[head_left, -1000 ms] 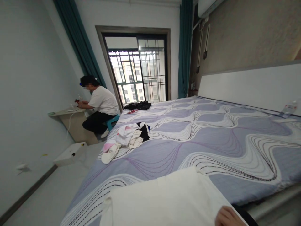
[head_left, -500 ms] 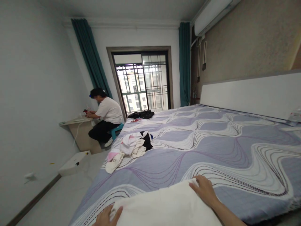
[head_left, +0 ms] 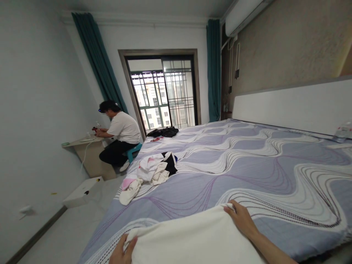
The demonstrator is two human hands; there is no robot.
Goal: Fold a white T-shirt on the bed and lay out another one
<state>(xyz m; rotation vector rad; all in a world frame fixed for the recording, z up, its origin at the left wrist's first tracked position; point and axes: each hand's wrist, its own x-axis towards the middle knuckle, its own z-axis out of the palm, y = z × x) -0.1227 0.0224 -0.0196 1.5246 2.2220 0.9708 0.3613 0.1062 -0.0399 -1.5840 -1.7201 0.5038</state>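
Since a second ago both hands have come up to the white cloth's (head_left: 192, 238) far corners. In the head view, the cloth lies on the bed (head_left: 261, 165) at 6 o'clock. The left hand (head_left: 121, 253) and right hand (head_left: 242, 220) each have fingers closed on a corner. A clothes pile (head_left: 148, 172) lies at 10 o'clock, and beyond it a seated person (head_left: 121, 132) faces a bench (head_left: 79, 141).

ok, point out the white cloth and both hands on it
white cloth (head_left: 192, 238), head view, middle of its upper surface
left hand (head_left: 122, 253), head view, back of the hand, at the cloth's left corner
right hand (head_left: 242, 219), head view, back of the hand
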